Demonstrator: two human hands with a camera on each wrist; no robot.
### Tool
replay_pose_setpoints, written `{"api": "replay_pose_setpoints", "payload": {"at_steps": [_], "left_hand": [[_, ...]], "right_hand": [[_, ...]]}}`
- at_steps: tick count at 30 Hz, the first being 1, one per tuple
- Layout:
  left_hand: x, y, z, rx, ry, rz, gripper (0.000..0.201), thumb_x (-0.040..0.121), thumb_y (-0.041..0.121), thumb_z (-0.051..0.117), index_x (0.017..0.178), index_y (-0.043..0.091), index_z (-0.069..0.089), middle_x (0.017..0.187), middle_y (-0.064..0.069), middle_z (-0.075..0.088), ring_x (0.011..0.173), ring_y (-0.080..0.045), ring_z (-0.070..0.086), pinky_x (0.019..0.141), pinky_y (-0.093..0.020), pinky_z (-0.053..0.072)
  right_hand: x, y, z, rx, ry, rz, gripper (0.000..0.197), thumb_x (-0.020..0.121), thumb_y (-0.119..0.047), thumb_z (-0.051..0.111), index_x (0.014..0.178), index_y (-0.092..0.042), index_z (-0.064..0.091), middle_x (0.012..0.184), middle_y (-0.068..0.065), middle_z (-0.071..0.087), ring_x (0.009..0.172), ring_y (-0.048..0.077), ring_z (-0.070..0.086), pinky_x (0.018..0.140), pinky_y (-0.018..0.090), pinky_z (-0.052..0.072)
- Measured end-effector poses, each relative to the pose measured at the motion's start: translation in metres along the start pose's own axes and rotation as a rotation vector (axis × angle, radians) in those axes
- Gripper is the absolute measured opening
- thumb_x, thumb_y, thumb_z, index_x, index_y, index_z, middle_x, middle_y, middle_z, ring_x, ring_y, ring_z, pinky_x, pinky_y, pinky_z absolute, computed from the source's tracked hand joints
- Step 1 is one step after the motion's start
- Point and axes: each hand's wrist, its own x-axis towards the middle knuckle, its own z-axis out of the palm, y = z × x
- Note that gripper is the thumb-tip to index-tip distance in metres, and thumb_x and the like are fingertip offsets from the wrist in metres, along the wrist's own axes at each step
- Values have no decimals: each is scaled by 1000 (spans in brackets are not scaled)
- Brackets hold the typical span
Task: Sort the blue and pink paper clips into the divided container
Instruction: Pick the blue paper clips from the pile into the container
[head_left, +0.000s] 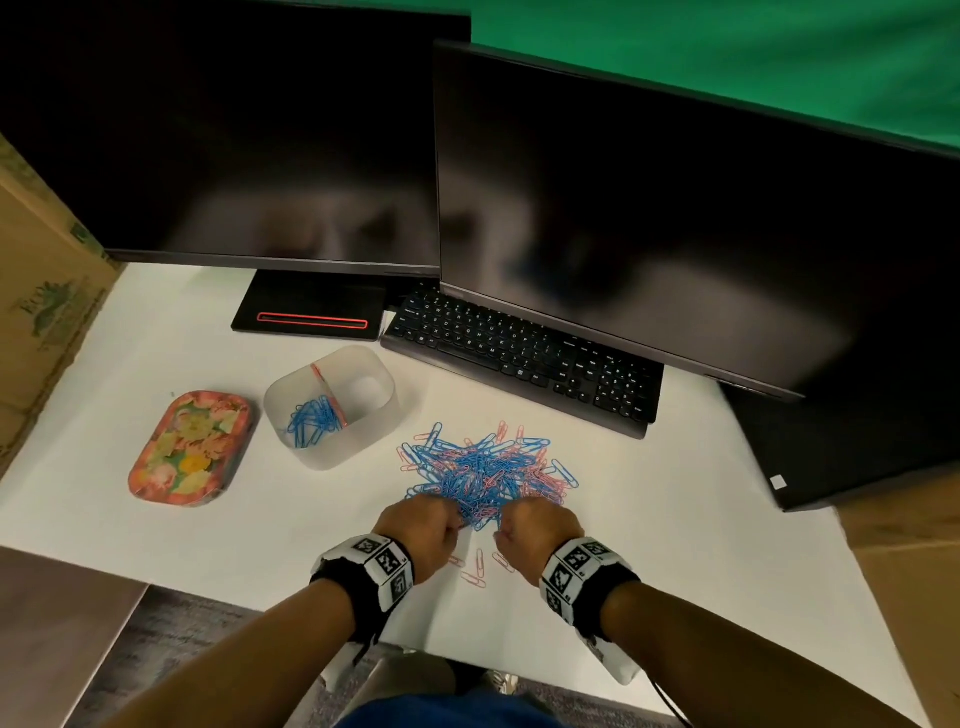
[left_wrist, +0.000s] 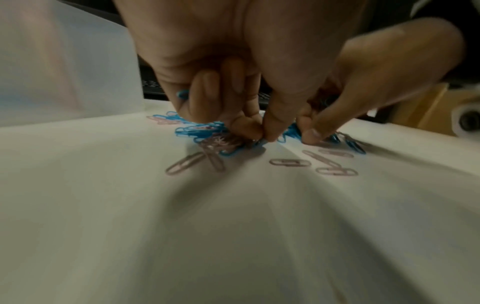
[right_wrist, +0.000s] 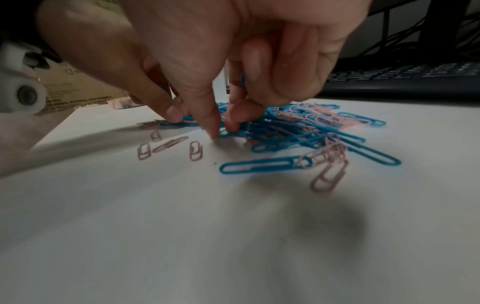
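A mixed pile of blue and pink paper clips (head_left: 488, 470) lies on the white table. The translucent divided container (head_left: 363, 364) stands to its upper left, with blue clips (head_left: 313, 420) in its left compartment; the right one looks bare. Both hands work at the pile's near edge. My left hand (head_left: 430, 525) pinches a clip between thumb and forefinger (left_wrist: 262, 133), and blue clips show under its curled fingers. My right hand (head_left: 531, 522) has its fingertips in the blue clips (right_wrist: 223, 125), with a blue clip tucked behind the curled fingers. Several loose pink clips (head_left: 475, 569) lie between the wrists.
A floral tin (head_left: 189, 449) sits left of the container. A black keyboard (head_left: 524, 358) and two dark monitors (head_left: 234, 145) (head_left: 675, 234) stand behind. A cardboard box (head_left: 41, 291) lines the left side. The table's near edge (head_left: 223, 597) runs just below the wrists.
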Motion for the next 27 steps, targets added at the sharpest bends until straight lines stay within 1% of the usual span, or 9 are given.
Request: {"api": "replay_pose_setpoints", "payload": {"at_steps": [5, 10, 16, 18, 19, 20, 21, 23, 27], "left_hand": [[-5, -14, -7, -207, 23, 1, 10, 86, 26, 55, 86, 23, 65, 86, 4, 66, 85, -21, 63, 73, -26, 47], [-4, -20, -10, -531, 4, -54, 17, 83, 15, 64, 73, 28, 60, 73, 7, 67, 70, -8, 61, 76, -23, 51], [0, -21, -8, -778, 10, -151, 26, 86, 6, 62, 96, 30, 63, 83, 2, 65, 79, -14, 62, 82, -22, 51], [3, -17, -13, -878, 14, -195, 26, 88, 2, 56, 100, 22, 66, 83, 0, 66, 75, -11, 61, 73, -18, 48], [5, -15, -17, -956, 14, -248, 26, 89, 0, 53, 98, 19, 68, 76, 0, 64, 63, -9, 58, 61, -19, 45], [6, -13, -20, -1062, 10, -311, 27, 89, -1, 49, 93, 15, 69, 68, -1, 60, 49, -8, 49, 49, -19, 36], [6, -13, -21, -1174, 3, -364, 29, 89, -2, 44, 88, 11, 69, 63, -2, 54, 40, -10, 38, 45, -18, 26], [7, -11, -25, -1373, -13, -437, 29, 86, -2, 36, 79, 5, 63, 62, -4, 44, 40, -12, 24, 48, -19, 18], [9, -9, -31, -1620, -50, -503, 21, 85, 13, 34, 68, 12, 47, 62, -3, 41, 46, -14, 23, 47, -23, 17]], "right_hand": [[1, 4, 0, -32, -11, 6, 21, 88, -24, 49, 104, -15, 59, 112, 8, 62, 102, 30, 62, 79, 30, 45], [2, 4, -4, 9, 33, -8, 35, 92, -41, 52, 115, -15, 54, 119, 6, 57, 108, 28, 59, 86, 33, 46], [11, -4, -6, -27, 52, -24, 21, 93, -17, 46, 110, -13, 58, 115, 10, 60, 102, 32, 62, 84, 35, 49], [11, -2, -7, -31, 44, -21, 22, 92, -13, 46, 111, -12, 57, 114, 10, 60, 102, 32, 62, 82, 35, 49], [11, 0, -7, -33, 40, -23, 23, 92, -12, 47, 112, -13, 57, 114, 10, 59, 102, 32, 62, 82, 34, 48], [11, 1, -7, -33, 38, -26, 24, 92, -10, 47, 114, -13, 56, 115, 10, 59, 102, 32, 62, 82, 34, 49], [11, 3, -7, -28, 37, -28, 27, 91, -9, 47, 116, -13, 56, 116, 10, 59, 103, 32, 62, 84, 35, 49], [10, 7, -8, -13, 38, -32, 34, 90, -5, 46, 122, -13, 54, 121, 11, 58, 107, 33, 60, 88, 35, 48], [5, 13, -9, 97, 32, -26, 39, 90, -7, 44, 126, -17, 54, 126, 7, 58, 111, 30, 59, 92, 31, 47]]}}
